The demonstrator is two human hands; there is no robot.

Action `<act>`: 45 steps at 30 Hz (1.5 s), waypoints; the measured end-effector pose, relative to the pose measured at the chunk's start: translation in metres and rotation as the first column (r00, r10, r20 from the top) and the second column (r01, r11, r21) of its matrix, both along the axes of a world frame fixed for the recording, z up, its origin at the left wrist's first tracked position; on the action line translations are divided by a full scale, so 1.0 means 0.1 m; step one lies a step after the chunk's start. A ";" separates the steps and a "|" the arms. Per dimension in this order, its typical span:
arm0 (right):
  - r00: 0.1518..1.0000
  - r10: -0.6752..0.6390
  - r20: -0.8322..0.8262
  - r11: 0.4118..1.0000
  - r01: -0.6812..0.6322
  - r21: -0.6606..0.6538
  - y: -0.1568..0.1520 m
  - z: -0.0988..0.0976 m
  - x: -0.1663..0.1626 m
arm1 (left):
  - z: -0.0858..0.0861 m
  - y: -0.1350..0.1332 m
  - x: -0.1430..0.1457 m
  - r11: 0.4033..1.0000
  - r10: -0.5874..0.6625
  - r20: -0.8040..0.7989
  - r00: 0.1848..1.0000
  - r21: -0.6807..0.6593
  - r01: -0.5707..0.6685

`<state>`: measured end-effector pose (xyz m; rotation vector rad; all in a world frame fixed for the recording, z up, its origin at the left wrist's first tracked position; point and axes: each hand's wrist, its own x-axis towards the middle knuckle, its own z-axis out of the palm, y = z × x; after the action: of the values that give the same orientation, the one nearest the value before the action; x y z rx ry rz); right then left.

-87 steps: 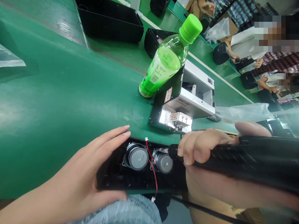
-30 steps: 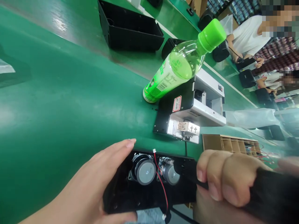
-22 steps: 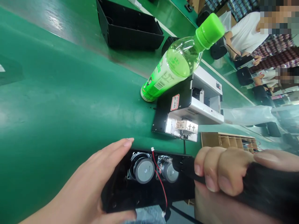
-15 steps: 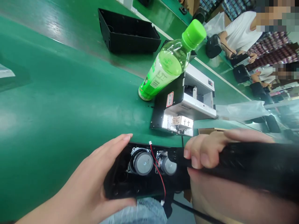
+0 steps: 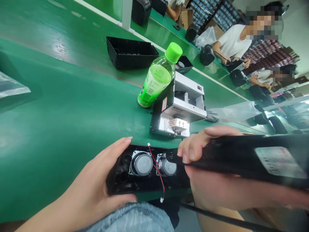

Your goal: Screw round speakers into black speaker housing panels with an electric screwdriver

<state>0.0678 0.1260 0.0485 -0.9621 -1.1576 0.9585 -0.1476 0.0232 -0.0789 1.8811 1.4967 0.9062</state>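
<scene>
A black speaker housing [image 5: 125, 180] lies at the near edge of the green table [image 5: 60, 122], with two round grey speaker drivers [image 5: 142, 163] and a red wire [image 5: 155, 167] inside. My left hand [image 5: 96, 187] grips the housing's left end, fingers over the far edge and thumb on the near side. My right hand [image 5: 212, 180] is closed around a black electric screwdriver [image 5: 241, 158]. Its tip sits at the right driver [image 5: 167, 167].
A green-capped bottle [image 5: 156, 77] stands beside a silver and black machine [image 5: 178, 109] just behind the housing. An empty black housing [image 5: 130, 53] lies farther back. A plastic bag [image 5: 231, 111] lies at the right. Other people [image 5: 231, 40] work at the far bench.
The view has pulled back and tilted, so bottle and machine look smaller. My right hand and screwdriver rose and its tip moved left onto the right driver. My left hand keeps its grip.
</scene>
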 end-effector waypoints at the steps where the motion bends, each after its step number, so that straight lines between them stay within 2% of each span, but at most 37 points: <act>1: 0.998 0.059 0.004 0.998 -0.059 0.022 0.01 -0.03 0.02 | 0.01 0.00 0.00 1.000 0.001 0.001 1.000 -0.002 -0.001; 5: 0.968 0.251 0.023 0.966 -0.251 0.057 0.11 -0.13 0.10 | 0.01 0.00 -0.01 1.000 -0.001 -0.005 1.000 -0.003 0.001; 10: 0.957 0.290 0.008 0.955 -0.290 0.059 0.20 -0.16 0.06 | 0.08 -0.01 -0.08 0.999 -0.034 -0.047 0.998 -0.020 0.033; 13: 0.954 0.298 -0.016 0.954 -0.297 0.034 0.20 -0.19 0.07 | 0.23 0.05 -0.10 0.999 -0.026 -0.108 0.994 0.017 0.028; 15: 0.942 0.332 -0.049 0.943 -0.331 0.030 0.19 -0.22 0.09 | 0.38 0.16 -0.09 0.992 -0.016 -0.169 0.985 0.119 0.037; 17: 0.926 0.369 -0.080 0.929 -0.368 0.021 0.19 -0.24 0.11 | 0.54 0.32 -0.03 0.961 -0.047 -0.245 0.968 0.253 0.110; 19: 0.918 0.383 -0.106 0.924 -0.382 0.029 0.18 -0.22 0.14 | 0.70 0.49 0.09 0.929 -0.113 -0.364 0.925 0.292 0.228; 22: 0.911 0.378 -0.166 0.924 -0.360 0.128 0.14 -0.07 0.28 | 0.88 0.70 0.37 0.919 -0.281 -0.572 0.770 0.071 0.388; 24: 0.905 0.364 -0.222 0.927 -0.330 0.175 0.11 0.05 0.43 | 0.93 0.79 0.60 0.892 -0.395 -0.639 0.661 -0.094 0.442; 27: 0.900 0.331 -0.285 0.935 -0.272 0.228 0.09 0.16 0.72 | 0.89 0.86 0.92 0.866 -0.477 -0.674 0.564 -0.248 0.435; 31: 0.861 0.402 -0.312 0.896 -0.300 0.327 0.18 0.10 1.05 | 0.78 0.96 1.17 0.839 -0.544 -0.698 0.466 -0.433 0.330; 38: 0.764 0.514 -0.390 0.849 -0.391 0.355 0.27 -0.10 1.24 | 0.76 0.97 1.21 0.856 -0.507 -0.774 0.379 -0.503 0.117; 43: 0.706 0.562 -0.431 0.825 -0.442 0.353 0.30 -0.24 1.29 | 0.68 0.93 1.15 0.885 -0.453 -0.811 0.371 -0.459 0.077; 45: 0.637 0.602 -0.481 0.798 -0.487 0.354 0.31 -0.30 1.29 | 0.67 0.95 1.15 0.897 -0.431 -0.818 0.381 -0.435 0.081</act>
<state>0.1964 0.1571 0.0187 -0.0895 -0.9924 1.4738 -0.0327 0.1180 -0.0119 2.3483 1.6292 -0.6956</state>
